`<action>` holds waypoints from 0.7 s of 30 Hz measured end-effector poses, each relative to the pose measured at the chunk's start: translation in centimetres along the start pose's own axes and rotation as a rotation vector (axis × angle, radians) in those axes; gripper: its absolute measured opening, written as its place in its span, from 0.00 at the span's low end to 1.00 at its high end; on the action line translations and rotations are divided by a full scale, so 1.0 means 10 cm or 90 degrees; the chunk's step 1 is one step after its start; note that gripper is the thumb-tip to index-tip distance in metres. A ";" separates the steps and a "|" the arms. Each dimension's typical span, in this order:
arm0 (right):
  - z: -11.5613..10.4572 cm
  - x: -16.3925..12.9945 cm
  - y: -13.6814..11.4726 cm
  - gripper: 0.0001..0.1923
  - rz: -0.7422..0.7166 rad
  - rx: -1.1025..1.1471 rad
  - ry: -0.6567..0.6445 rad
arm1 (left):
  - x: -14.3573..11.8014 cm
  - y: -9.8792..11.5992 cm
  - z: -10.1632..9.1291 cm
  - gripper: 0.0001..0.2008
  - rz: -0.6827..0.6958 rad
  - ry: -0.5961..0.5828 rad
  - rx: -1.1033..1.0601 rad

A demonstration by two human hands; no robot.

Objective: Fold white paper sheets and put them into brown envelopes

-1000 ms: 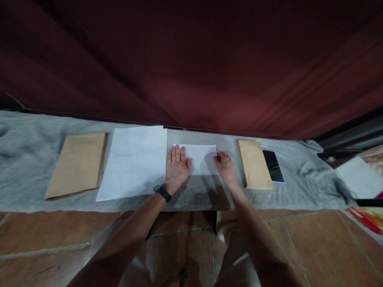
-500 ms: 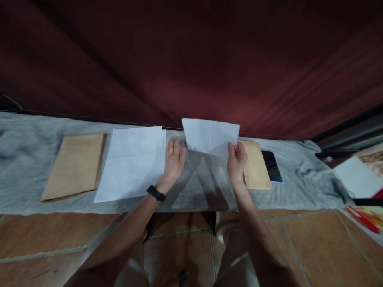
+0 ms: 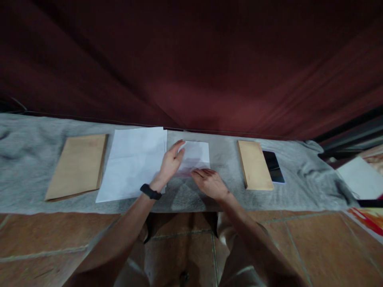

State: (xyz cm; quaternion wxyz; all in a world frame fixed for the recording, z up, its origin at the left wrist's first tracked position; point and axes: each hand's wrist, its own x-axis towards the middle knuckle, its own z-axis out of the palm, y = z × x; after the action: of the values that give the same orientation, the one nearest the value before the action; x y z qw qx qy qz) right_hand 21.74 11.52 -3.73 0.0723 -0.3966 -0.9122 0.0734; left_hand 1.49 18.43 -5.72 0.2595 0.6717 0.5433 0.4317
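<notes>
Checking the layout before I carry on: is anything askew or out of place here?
Mostly tidy. The phone lies partly tucked under the small brown envelope stack, and the grey cloth is bunched at its right end. Both hands rest on the folded paper.

A small folded white paper point(image 3: 196, 156) lies on the grey cloth point(image 3: 36, 139), with the left hand point(image 3: 170, 163) resting fingers-out on its left edge and the right hand point(image 3: 209, 182) pressing flat along its near edge. Just left of it lies a larger white sheet point(image 3: 131, 165), and beyond that a brown envelope point(image 3: 77, 165). To the right, well apart, a second brown envelope point(image 3: 254, 164) lies beside a dark phone point(image 3: 273, 166), under a dark red curtain point(image 3: 191, 63).
</notes>
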 end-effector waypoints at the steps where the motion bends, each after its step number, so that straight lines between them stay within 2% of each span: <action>1: 0.00 -0.01 -0.03 0.13 -0.004 0.007 -0.012 | -0.03 0.00 0.05 0.24 0.029 -0.061 0.033; 4: 0.00 -0.07 -0.05 0.11 -0.005 0.058 -0.023 | -0.17 0.00 0.21 0.25 0.112 -0.208 0.164; 6: 0.00 -0.09 -0.02 0.14 0.033 0.094 0.003 | -0.27 0.00 0.29 0.25 0.164 -0.255 0.258; 10: 0.06 0.02 0.13 0.20 0.199 0.142 0.126 | -0.38 0.03 0.39 0.26 0.212 -0.246 0.381; 12: 0.12 0.14 0.19 0.23 0.233 0.172 0.169 | -0.40 0.03 0.43 0.26 0.208 -0.228 0.407; 14: 0.20 0.27 0.24 0.26 0.216 0.186 0.171 | -0.40 0.01 0.47 0.27 0.204 -0.224 0.420; 17: 0.34 0.45 0.26 0.27 0.192 0.163 0.127 | -0.40 -0.01 0.49 0.28 0.210 -0.244 0.439; 21: 0.43 0.58 0.27 0.27 0.218 0.116 0.087 | -0.41 0.00 0.47 0.29 0.228 -0.265 0.470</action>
State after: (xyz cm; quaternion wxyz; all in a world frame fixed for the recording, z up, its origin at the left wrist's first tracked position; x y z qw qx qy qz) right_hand 18.92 17.31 -8.07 0.1561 -0.5418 -0.8139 0.1400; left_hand 5.39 15.10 -9.20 0.0277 0.8750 0.4722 0.1034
